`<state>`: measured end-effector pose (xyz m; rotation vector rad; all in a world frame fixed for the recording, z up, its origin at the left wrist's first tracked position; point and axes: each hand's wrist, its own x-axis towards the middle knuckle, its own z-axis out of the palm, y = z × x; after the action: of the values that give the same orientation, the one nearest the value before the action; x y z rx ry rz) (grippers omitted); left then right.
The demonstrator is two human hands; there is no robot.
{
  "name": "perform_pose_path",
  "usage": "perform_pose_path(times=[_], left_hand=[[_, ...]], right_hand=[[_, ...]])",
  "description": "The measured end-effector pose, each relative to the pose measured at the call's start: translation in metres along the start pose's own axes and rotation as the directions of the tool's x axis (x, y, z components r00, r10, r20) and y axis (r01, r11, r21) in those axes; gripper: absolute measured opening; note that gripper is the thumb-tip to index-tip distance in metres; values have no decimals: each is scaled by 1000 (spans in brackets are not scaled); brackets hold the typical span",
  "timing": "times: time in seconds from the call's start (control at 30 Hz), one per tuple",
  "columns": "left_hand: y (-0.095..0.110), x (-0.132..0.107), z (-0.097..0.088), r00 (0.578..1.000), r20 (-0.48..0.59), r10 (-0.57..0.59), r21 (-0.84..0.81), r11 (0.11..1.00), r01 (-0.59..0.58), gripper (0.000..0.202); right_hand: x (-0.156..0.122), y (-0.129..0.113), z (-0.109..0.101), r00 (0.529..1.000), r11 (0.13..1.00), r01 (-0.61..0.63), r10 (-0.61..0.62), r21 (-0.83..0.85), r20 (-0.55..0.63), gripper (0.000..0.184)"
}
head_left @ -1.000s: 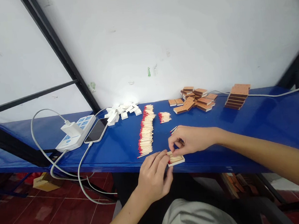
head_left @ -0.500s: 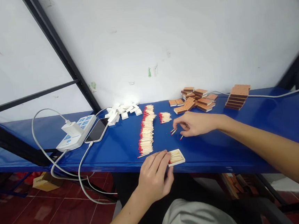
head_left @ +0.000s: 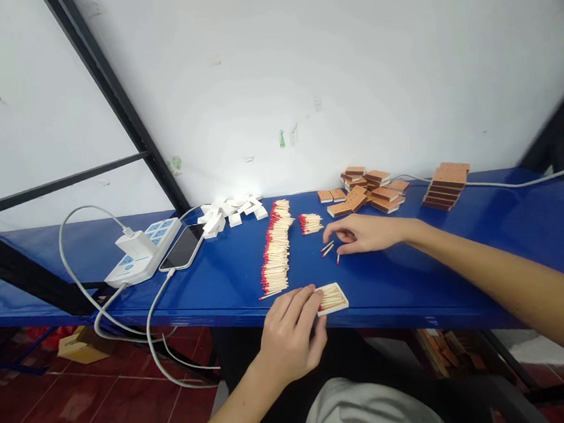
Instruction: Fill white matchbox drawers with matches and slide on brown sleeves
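My left hand (head_left: 293,335) grips a small white matchbox tray (head_left: 342,307) at the table's front edge; its fingers cover the tray's left end. Red-headed matches (head_left: 330,297) lie inside the tray. Over the blue tabletop, my right hand (head_left: 363,233) is bent downward, with thumb and index finger apart. Two loose matches (head_left: 327,249) lie beneath the index finger, and another match (head_left: 338,258) touches or lies just under the thumb tip. Behind that hand is a small bundle of matches (head_left: 311,223). A long row of matches (head_left: 276,248) runs front to back on the left.
White empty trays (head_left: 232,209) are heaped at the back left. Brown matchbox sleeves and boxes (head_left: 355,200) lie piled at the back, with a leaning stack (head_left: 446,185) farther right. A phone (head_left: 182,248) and a power strip (head_left: 143,253) with cables sit at left.
My right hand has shifted slightly left, and the match by its thumb has moved left and turned. My left hand and the tray have stayed in place.
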<state>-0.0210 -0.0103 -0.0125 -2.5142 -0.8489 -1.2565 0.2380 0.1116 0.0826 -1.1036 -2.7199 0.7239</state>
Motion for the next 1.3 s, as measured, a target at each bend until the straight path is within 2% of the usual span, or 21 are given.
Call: perform_pose_path(times=[0.23,0.43,0.77,1.07,1.3], left_hand=[[0,1,-1,1000,1,-5,12,1000,5,35],[0,1,0,1000,3,4,14,1000,-4,34],[0,1,0,1000,5,-1,-1,1000,1,33],[-1,0,1,1000,7,8,4,1000,-8,33],[-1,0,0,1000,6,9,-2,1000,-9,34]], right_hand=[[3,-1,7,996,996,78,-75,53,-45,25],[5,-2,10,998,997,57,-55,43,-43,23],[7,3,12,993,999,33,-34,-17,-109,21],[8,4,12,994,999,11,-6,46,-107,26],[7,2,11,992,999,-11,15,36,-125,23]])
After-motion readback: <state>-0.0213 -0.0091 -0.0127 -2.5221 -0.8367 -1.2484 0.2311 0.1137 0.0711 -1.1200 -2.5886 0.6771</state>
